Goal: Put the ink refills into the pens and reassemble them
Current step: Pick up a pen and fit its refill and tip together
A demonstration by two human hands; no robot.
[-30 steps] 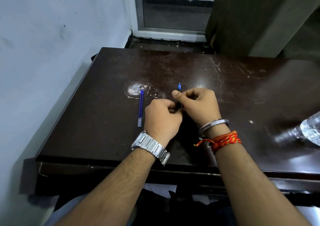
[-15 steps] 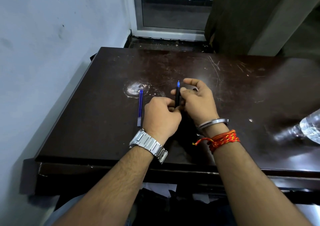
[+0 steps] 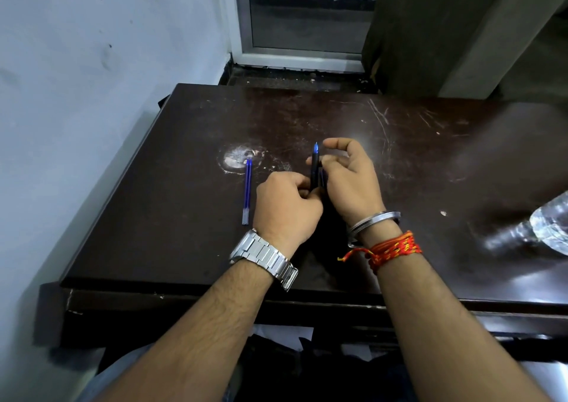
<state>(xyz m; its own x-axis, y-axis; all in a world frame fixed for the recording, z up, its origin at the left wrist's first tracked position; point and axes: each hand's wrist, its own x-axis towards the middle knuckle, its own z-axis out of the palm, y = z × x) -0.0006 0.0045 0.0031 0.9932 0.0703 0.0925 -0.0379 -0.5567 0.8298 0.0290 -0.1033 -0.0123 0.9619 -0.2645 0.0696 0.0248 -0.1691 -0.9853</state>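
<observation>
Scratched dark wood fills most of the frame: a table [image 3: 430, 161] set against a pale wall at the left, with a door frame at the upper middle. At the centre, the left hand [image 3: 285, 208] is curled shut around the lower end of a dark pen [image 3: 314, 171], which stands nearly upright with its blue tip pointing toward the top of the frame; the exact fingers pinching it are hidden behind the knuckles. Just right of it, the right hand [image 3: 350, 180] is loosely open, thumb and forefinger curved apart near the pen's upper end; whether a lower finger touches the barrel cannot be told, nor whether it hides a small part. The step in hand looks like closing up this pen with its refill inside. To do it well, the left hand should keep the barrel steady and upright while the right grips the front section near the tip, turns it square to the thread without forcing, and checks that the blue point pokes out evenly. Left of centre, a blue refill [image 3: 246, 191] lies flat on the table, well clear of the hands, seemingly waiting for another pen. At the right edge, a clear plastic bottle [image 3: 550, 232] lies partly in view.
</observation>
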